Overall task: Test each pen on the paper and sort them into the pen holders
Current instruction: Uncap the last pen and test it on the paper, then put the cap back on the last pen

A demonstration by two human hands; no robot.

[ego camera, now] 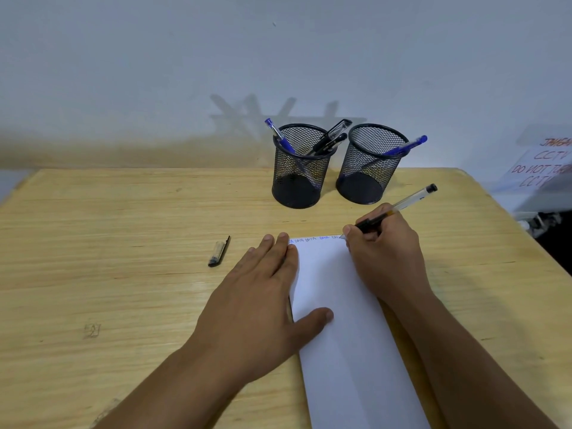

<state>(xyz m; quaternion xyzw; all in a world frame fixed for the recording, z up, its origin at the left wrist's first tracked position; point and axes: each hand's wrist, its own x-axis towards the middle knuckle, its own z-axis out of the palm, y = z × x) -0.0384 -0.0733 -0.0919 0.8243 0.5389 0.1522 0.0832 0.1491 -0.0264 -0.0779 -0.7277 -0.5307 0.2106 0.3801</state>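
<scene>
My right hand (385, 252) grips a clear black-ink pen (405, 203), its tip touching the top right corner of the white paper (349, 335), beside a row of small written words. My left hand (263, 292) lies flat with fingers spread, pressing the paper's left edge. The pen's cap (219, 251) lies on the table to the left. Two black mesh pen holders stand at the back: the left holder (299, 168) has a blue pen and black pens in it, the right holder (371, 165) has one blue pen.
The wooden table (123, 258) runs up to a pale wall. At the far right a paper sign (544, 162) with red handwriting hangs past the table's corner.
</scene>
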